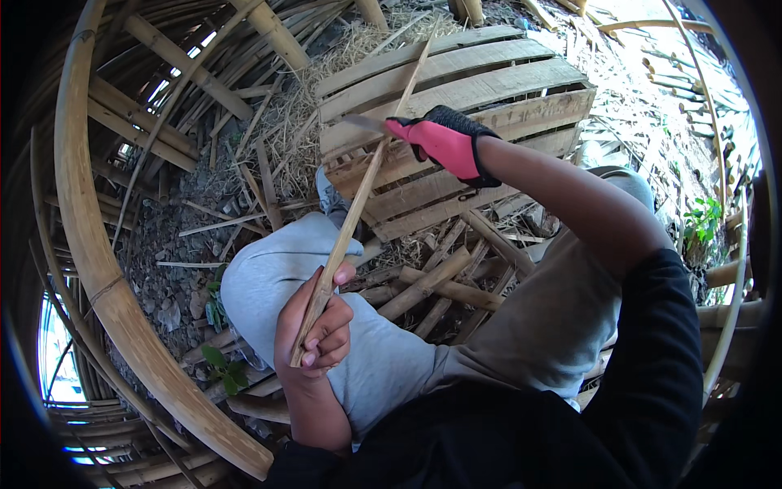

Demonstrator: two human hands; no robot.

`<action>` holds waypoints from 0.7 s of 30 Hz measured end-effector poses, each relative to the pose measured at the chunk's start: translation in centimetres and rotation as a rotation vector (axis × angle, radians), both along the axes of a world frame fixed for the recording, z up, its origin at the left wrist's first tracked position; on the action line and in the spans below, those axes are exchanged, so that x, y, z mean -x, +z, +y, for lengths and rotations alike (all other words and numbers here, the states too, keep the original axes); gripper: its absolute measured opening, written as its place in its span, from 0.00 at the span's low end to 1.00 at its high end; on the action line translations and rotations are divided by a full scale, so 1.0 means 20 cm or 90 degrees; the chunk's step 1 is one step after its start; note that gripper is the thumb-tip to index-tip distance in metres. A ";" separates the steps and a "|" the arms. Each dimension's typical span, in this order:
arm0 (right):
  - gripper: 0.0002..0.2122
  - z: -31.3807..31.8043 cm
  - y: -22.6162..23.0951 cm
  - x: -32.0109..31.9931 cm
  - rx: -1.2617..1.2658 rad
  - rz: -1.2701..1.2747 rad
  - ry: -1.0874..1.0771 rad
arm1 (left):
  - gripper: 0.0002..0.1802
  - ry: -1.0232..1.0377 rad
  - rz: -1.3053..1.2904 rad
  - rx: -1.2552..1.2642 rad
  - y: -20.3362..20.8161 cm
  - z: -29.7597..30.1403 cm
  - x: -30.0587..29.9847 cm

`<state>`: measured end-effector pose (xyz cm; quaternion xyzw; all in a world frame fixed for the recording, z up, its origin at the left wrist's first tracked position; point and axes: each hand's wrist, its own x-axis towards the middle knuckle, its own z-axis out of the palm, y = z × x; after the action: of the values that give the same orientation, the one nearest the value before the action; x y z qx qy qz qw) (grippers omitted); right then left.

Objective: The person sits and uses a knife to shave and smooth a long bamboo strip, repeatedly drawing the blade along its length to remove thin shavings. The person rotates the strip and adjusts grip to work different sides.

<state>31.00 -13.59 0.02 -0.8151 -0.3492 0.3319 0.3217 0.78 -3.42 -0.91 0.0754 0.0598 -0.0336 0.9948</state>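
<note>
1. The bare left hand (330, 322) was closed round the lower part of a long bamboo strip (358, 200), its thumb and curled fingers wrapped about it, with a short end showing below the grip.
2. The strip slanted from the left hand up and to the right, narrowing toward its far end. Its upper part crossed in front of a slatted wooden box (489, 85); whether it touched the slats could not be told.
3. The right hand (446, 147), in a pink and black glove (463, 153), was closed on a bladed tool (364, 123), the handle of which was hidden by the grip. The blade pointed left at the strip's upper half; exact contact was unclear.
4. The two hands were well apart, the right farther forward than the left.
5. The person's legs, in grey trousers (265, 301), were bent and spread behind the box. A black sleeve (652, 342) covered the right upper arm.
6. Between the legs, cut bamboo pieces (428, 285) lay crosswise on the ground.
7. At the left, a thick bamboo pole (102, 285) appeared curved through the wide lens. Dry straw (281, 130) lay beside the box, and green leaves (224, 367) stood near the left knee.
</note>
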 end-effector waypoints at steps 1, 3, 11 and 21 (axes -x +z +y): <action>0.35 0.02 0.00 0.00 -0.005 0.098 -0.128 | 0.15 -0.001 -0.008 0.007 0.01 -0.02 0.00; 0.35 0.03 -0.03 0.14 -0.080 -0.002 -0.070 | 0.15 0.002 -0.025 0.007 0.02 0.00 0.00; 0.31 0.05 -0.07 0.13 -0.167 0.044 -0.041 | 0.14 -0.012 -0.064 0.037 0.01 0.01 0.03; 0.33 0.08 -0.05 0.08 -0.088 0.130 -0.097 | 0.13 0.019 -0.025 0.038 -0.02 -0.01 0.01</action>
<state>29.43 -12.06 -0.93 -0.7771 -0.2738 0.3634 0.4349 0.67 -3.68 -1.22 0.0457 0.0404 -0.0186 0.9980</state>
